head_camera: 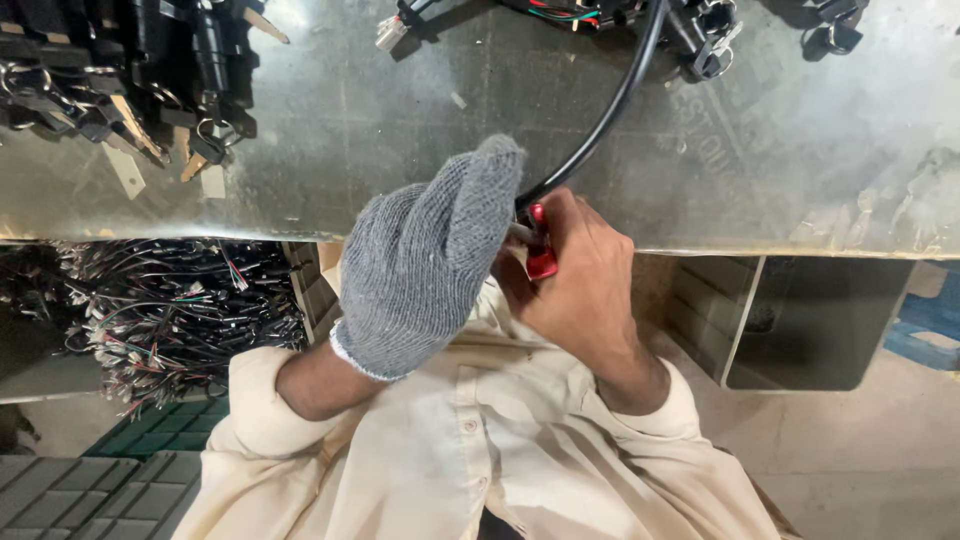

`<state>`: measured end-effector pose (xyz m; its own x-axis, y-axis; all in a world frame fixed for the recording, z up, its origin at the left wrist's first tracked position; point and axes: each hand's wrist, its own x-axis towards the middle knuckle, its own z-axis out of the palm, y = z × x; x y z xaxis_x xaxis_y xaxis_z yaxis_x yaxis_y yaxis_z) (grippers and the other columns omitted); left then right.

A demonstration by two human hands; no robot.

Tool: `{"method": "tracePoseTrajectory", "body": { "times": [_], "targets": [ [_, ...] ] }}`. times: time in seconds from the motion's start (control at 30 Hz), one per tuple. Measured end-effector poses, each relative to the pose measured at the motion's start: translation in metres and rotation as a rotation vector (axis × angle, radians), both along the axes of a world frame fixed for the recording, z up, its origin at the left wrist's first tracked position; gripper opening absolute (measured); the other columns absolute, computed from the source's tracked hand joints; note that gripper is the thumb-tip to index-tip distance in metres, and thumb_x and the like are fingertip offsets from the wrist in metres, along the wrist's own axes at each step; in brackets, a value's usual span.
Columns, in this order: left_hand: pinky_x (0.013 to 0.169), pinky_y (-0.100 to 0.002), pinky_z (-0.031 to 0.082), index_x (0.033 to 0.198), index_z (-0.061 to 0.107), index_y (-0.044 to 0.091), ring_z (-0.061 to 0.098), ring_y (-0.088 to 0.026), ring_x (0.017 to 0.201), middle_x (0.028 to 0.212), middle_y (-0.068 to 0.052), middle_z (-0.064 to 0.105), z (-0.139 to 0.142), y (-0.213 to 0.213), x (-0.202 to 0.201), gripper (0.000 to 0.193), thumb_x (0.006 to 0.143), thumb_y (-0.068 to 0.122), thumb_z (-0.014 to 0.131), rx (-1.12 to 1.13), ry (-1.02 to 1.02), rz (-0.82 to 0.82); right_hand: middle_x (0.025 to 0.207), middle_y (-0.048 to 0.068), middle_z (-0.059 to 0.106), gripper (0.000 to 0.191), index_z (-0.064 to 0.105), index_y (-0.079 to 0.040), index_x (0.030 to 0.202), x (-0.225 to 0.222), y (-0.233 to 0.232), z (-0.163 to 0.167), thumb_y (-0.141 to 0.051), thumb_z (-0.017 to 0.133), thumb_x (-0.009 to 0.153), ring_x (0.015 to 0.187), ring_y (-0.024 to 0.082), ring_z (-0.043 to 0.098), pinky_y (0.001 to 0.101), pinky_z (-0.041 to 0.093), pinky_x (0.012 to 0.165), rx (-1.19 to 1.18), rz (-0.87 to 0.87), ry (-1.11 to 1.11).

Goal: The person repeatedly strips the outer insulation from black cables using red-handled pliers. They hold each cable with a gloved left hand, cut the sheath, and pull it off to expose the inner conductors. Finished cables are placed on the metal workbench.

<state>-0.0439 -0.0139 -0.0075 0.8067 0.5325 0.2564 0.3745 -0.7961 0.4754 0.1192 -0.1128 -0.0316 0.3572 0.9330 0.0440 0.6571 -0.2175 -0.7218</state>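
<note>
My left hand point(430, 260) wears a grey knitted glove and is closed around the near end of a black cable point(620, 95), which curves up across the metal table point(780, 150). My right hand point(580, 280), bare, grips a small tool with red handles point(541, 245) pressed against the cable end, right beside the gloved fingers. The tool's tip and the cable's end are hidden between the two hands. Both hands meet at the table's near edge, above my cream shirt.
A pile of black parts with keys and rings point(120, 80) lies at the table's back left. Black connectors and coloured wires point(640, 20) sit at the back right. Below the table, left, lies a heap of wire harnesses point(170, 310). A green crate point(100, 480) stands on the floor.
</note>
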Motion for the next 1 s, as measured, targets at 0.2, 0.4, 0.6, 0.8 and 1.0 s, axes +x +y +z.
{"method": "tracePoseTrajectory", "body": {
  "times": [0.2, 0.4, 0.6, 0.8, 1.0],
  "targets": [
    [0.088, -0.039, 0.057, 0.158, 0.04, 0.004, 0.069, -0.028, 0.097, 0.117, -0.011, 0.069, 0.031, 0.008, 0.004, 0.069, 0.102, 0.022, 0.075, -0.46, -0.127, -0.025, 0.091, 0.013, 0.067, 0.023, 0.063, -0.002, 0.091, 0.007, 0.024, 0.0, -0.012, 0.083, 0.085, 0.082, 0.033, 0.066, 0.0419, 0.05, 0.069, 0.209, -0.012, -0.108],
    [0.083, -0.034, 0.061, 0.155, 0.046, 0.017, 0.078, -0.02, 0.094, 0.104, -0.005, 0.077, 0.042, 0.018, 0.0, 0.069, 0.093, 0.028, 0.074, -0.991, -0.001, -0.181, 0.088, 0.006, 0.062, 0.037, 0.059, -0.004, 0.088, 0.022, 0.033, -0.017, -0.014, 0.094, 0.086, 0.081, 0.025, 0.066, 0.0428, 0.055, 0.078, 0.467, 0.272, 0.225],
    [0.085, -0.034, 0.061, 0.155, 0.046, 0.016, 0.077, -0.021, 0.097, 0.114, -0.008, 0.074, 0.045, 0.014, -0.002, 0.065, 0.098, 0.027, 0.073, -0.919, -0.102, -0.131, 0.082, 0.01, 0.065, 0.039, 0.061, -0.003, 0.087, 0.029, 0.027, -0.018, -0.017, 0.097, 0.081, 0.078, 0.027, 0.067, 0.0392, 0.053, 0.069, 0.369, 0.274, 0.084],
    [0.074, -0.041, 0.056, 0.15, 0.046, 0.003, 0.069, -0.031, 0.087, 0.105, -0.014, 0.07, 0.031, 0.018, 0.011, 0.061, 0.096, 0.017, 0.071, -0.189, -0.015, 0.11, 0.094, 0.013, 0.063, 0.042, 0.06, -0.006, 0.108, 0.018, 0.027, -0.006, -0.017, 0.083, 0.075, 0.088, 0.034, 0.062, 0.045, 0.048, 0.075, -0.016, -0.01, -0.264],
    [0.082, -0.027, 0.062, 0.152, 0.045, 0.0, 0.071, -0.017, 0.098, 0.119, -0.01, 0.068, 0.027, 0.064, -0.069, 0.038, 0.117, 0.011, 0.052, 0.028, -0.316, 0.252, 0.108, 0.019, 0.061, 0.068, 0.062, -0.002, 0.117, 0.067, 0.027, -0.024, -0.047, 0.088, 0.073, 0.103, 0.038, 0.055, 0.0492, 0.04, 0.088, 0.188, 0.188, -0.474]
  ]
}}
